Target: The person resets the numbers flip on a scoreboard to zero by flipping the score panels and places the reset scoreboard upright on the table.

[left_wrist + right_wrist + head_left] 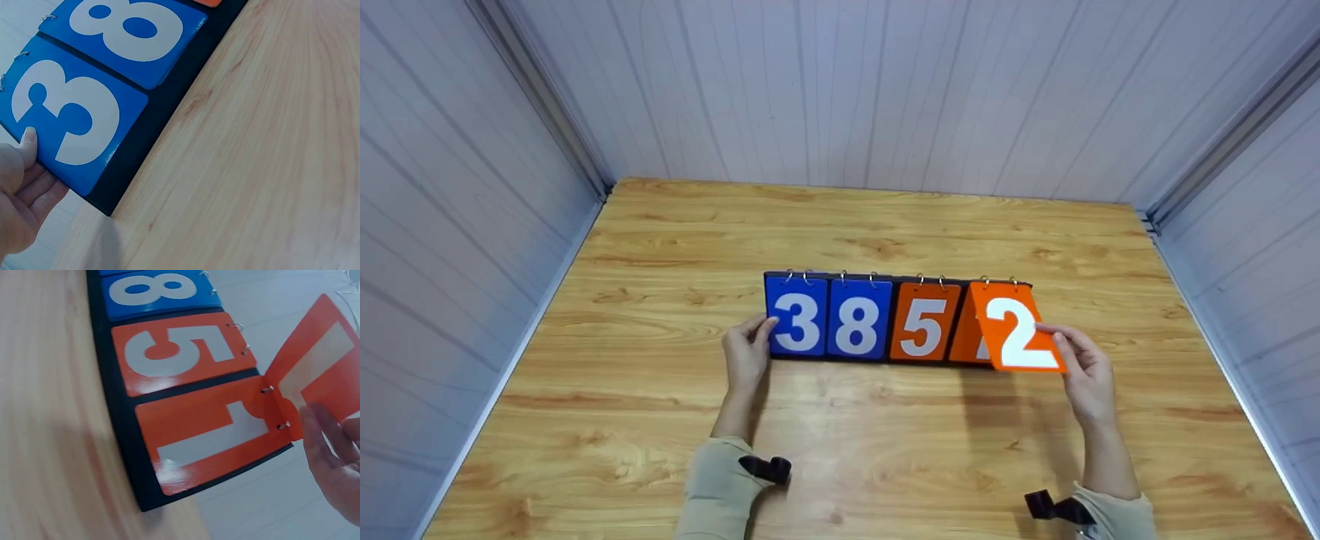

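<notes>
A flip scoreboard (895, 322) with a black backing leans up from the wooden table. Its ringed cards read a blue 3 (797, 322), a blue 8 (856, 319) and an orange 5 (923, 322). At the right end, an orange card with a white 2 (1020, 330) is lifted away from the orange 1 card (208, 433) behind it. My left hand (746, 352) grips the board's left edge, thumb (29, 143) on the blue 3 card. Between thumb and fingers, my right hand (1087, 375) pinches the lifted card's right edge.
The wood-grain table (877, 450) extends around the scoreboard. Pale panelled walls (840, 90) close off the back and both sides. Small metal rings (267, 389) join the cards to the backing. Black straps with small devices (765, 469) sit on both sleeved wrists.
</notes>
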`<state>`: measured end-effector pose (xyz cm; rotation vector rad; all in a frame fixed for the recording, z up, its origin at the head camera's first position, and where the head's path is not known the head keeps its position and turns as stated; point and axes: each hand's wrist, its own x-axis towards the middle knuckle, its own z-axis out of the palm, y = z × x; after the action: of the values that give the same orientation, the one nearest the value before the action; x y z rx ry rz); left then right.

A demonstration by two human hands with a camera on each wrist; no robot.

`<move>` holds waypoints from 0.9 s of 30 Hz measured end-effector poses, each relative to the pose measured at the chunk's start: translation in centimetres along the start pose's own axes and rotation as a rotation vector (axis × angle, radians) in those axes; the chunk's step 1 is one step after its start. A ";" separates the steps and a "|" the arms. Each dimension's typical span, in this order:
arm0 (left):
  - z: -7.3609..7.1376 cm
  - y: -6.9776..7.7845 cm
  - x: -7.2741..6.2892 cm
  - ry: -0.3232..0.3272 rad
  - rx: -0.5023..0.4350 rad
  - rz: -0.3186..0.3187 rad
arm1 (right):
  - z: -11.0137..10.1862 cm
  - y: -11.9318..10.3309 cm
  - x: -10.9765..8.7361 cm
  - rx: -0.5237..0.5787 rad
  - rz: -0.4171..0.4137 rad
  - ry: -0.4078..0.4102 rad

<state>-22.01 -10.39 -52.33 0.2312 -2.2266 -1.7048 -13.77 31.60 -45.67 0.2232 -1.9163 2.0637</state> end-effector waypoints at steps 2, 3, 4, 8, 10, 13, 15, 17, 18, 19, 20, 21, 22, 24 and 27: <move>0.0 0.0 0.0 0.005 -0.002 0.012 | -0.4 -0.3 0.3 0.024 -0.045 -0.058; 0.0 0.0 0.0 0.008 -0.001 0.020 | -0.5 -0.3 0.5 0.027 -0.069 -0.076; 0.0 0.0 0.0 0.011 0.002 0.029 | -0.7 -0.4 0.7 0.021 -0.091 -0.081; -0.1 -0.1 0.0 0.012 0.001 0.040 | -0.5 -0.6 1.6 0.016 -0.141 -0.019; -0.1 0.0 -0.1 0.006 -0.003 0.039 | -0.2 -0.7 2.0 0.022 -0.156 0.033; -0.2 0.0 0.0 -0.003 -0.007 0.034 | 0.4 -1.1 2.8 -0.007 -0.205 0.097; -0.2 0.0 0.0 -0.009 -0.008 0.031 | 0.8 -1.4 3.6 -0.031 -0.245 0.114; -0.2 0.1 0.0 -0.014 -0.006 0.020 | 1.0 -1.6 4.4 -0.031 -0.287 0.112; -0.2 0.1 0.0 -0.013 -0.004 0.015 | 1.1 -1.7 4.9 -0.045 -0.301 0.114; -0.2 0.2 0.0 -0.012 -0.004 0.011 | 1.1 -1.8 5.3 -0.079 -0.315 0.115; -0.2 0.2 0.0 -0.009 -0.001 0.009 | 1.2 -1.9 5.7 -0.100 -0.329 0.116; -0.1 0.3 0.0 -0.007 0.002 0.006 | 1.2 -1.9 6.2 -0.132 -0.340 0.120; -0.1 0.3 0.0 -0.003 0.005 0.007 | 1.3 -2.0 6.6 -0.174 -0.350 0.132; -0.1 0.3 0.0 0.004 0.008 0.013 | 1.4 -2.1 7.4 -0.273 -0.359 0.163; -0.1 0.2 0.0 0.002 0.006 0.018 | 1.8 -2.3 8.7 -0.343 -0.365 0.193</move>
<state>-21.97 -10.44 -52.09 0.2134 -2.2260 -1.6881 -21.31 31.04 -40.56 0.2595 -1.9055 1.4469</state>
